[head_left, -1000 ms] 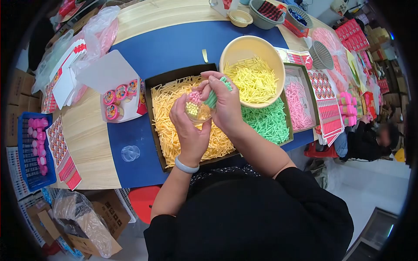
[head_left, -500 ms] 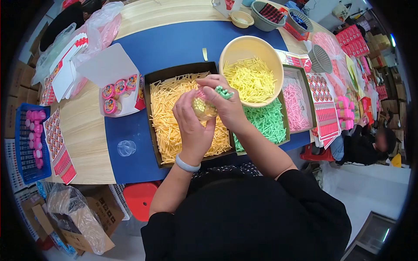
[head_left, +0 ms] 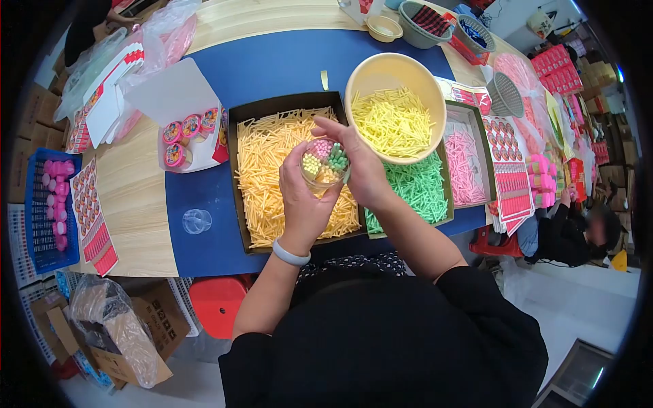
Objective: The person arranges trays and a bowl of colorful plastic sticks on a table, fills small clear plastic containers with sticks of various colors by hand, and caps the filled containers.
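Note:
My left hand (head_left: 303, 197) is closed around a clear plastic cup (head_left: 325, 178) above the box of orange sticks (head_left: 272, 156). Short pink, yellow, green and orange sticks stand in the cup in separate colour groups, ends up. My right hand (head_left: 364, 166) lies against the cup's right side, by the green sticks, with its fingers stretched out past the rim; its thumb is mostly hidden. Right of the orange box are a box of green sticks (head_left: 416, 194), a cream bowl (head_left: 350, 102) of yellow sticks and a box of pink sticks (head_left: 464, 163).
An overturned or lying clear cup (head_left: 196, 221) is on the blue mat (head_left: 272, 64). At left, an open white box (head_left: 173, 88) holds several pink-lidded tubs; beyond is a blue basket (head_left: 51, 262) of pink-lidded items. Sticker sheets (head_left: 507, 170) lie right. Another person (head_left: 561, 234) sits at far right.
The green sticks that my right hand held are now in the cup, and its fingers have straightened. The cup has turned its open top toward me.

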`<state>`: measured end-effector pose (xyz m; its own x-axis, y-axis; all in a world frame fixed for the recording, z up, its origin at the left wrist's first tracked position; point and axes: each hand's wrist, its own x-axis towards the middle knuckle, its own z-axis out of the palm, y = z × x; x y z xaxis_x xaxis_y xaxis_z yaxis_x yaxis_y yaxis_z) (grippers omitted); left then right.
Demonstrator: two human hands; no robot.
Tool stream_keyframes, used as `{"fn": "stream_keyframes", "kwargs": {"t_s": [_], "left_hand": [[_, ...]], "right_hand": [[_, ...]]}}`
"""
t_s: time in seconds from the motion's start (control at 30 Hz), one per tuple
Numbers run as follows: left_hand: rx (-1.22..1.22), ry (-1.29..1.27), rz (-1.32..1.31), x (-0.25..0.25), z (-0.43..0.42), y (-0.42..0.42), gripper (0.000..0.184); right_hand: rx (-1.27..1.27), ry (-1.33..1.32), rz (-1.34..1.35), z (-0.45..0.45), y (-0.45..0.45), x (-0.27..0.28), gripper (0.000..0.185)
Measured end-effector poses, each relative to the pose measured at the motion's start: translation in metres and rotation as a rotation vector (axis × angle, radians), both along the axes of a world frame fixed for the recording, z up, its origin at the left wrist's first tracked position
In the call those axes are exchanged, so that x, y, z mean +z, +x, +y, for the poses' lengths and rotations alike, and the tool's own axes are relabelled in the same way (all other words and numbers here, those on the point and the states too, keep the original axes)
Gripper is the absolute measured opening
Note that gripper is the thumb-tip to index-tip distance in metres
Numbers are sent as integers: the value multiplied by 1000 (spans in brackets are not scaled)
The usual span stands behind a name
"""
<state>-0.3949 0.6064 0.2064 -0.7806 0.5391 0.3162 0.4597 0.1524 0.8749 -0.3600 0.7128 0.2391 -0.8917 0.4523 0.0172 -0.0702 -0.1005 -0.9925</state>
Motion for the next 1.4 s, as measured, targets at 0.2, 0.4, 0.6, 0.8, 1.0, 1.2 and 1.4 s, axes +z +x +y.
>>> {"fn": "stream_keyframes", "kwargs": {"t_s": [0.2, 0.4, 0.6, 0.8, 1.0, 1.2, 1.4], "left_hand": [[-30, 120, -77, -6, -4, 2, 70], [-37, 277, -23, -11, -8, -2, 70], [-33, 214, 0, -7, -16, -2, 70], [-1, 113, -44, -5, -27, -7, 68], [155, 13, 85, -26, -57, -17, 66], [625, -92, -1, -97, -123, -93, 65], [681, -391, -192, -151, -135, -128, 67]], "right_hand": [[-53, -17, 198, 18, -9, 5, 61], [7, 206, 401, 14, -12, 15, 66], [181, 642, 267, 11, -14, 19, 55], [388, 574, 117, 15, -15, 22, 40], [333, 976, 1, -15, -39, -18, 47], [224, 588, -302, -4, -46, -66, 48], [473, 1040, -565, -5, -44, -129, 44]]}}
